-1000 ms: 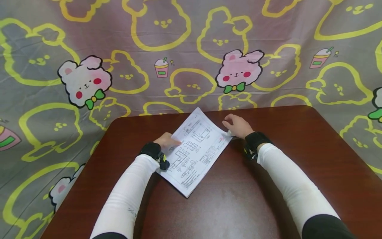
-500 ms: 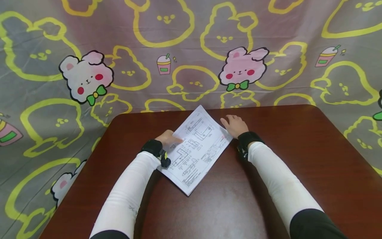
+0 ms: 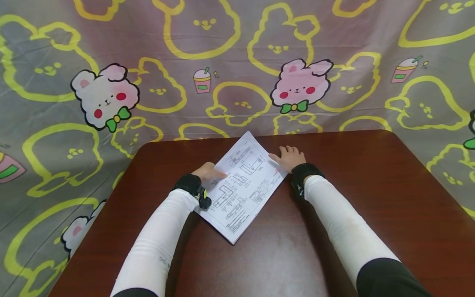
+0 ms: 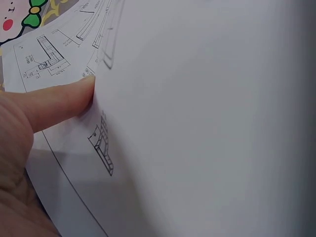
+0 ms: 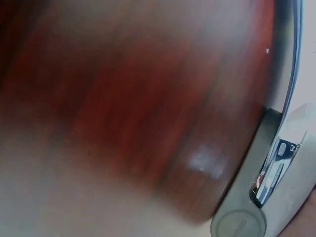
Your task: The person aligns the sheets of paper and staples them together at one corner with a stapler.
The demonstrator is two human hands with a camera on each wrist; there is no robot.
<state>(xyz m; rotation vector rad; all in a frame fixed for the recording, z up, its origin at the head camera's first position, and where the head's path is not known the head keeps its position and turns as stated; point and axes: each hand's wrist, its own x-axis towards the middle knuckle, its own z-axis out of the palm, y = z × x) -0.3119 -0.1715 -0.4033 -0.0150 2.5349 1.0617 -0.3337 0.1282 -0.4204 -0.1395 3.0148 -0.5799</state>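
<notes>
A thin stack of papers (image 3: 256, 181) with printed technical drawings lies slantwise on the table. My left hand (image 3: 206, 170) holds its left edge; in the left wrist view the thumb (image 4: 61, 101) presses on the top sheet, its fingers hidden. At the right corner of the stack rests my right hand (image 3: 291, 159), thumb stretched over the paper and fingers spread forward. A grey and white stapler (image 5: 238, 223) shows in the right wrist view, with the papers' edge at its far end. Part of that hand touches its white top; in the head view the hand hides it.
The dark reddish-brown table (image 3: 356, 165) has rounded far corners. Behind it hangs a grey-pink cloth (image 3: 237, 62) with yellow outlines and cartoon rabbits. White sleeves (image 3: 156, 239) and black wrist straps cover the forearms.
My right hand has shifted left over the papers' corner; its fingers have gone from curled to spread, and the white thing seen under it is covered. The left hand keeps its hold.
</notes>
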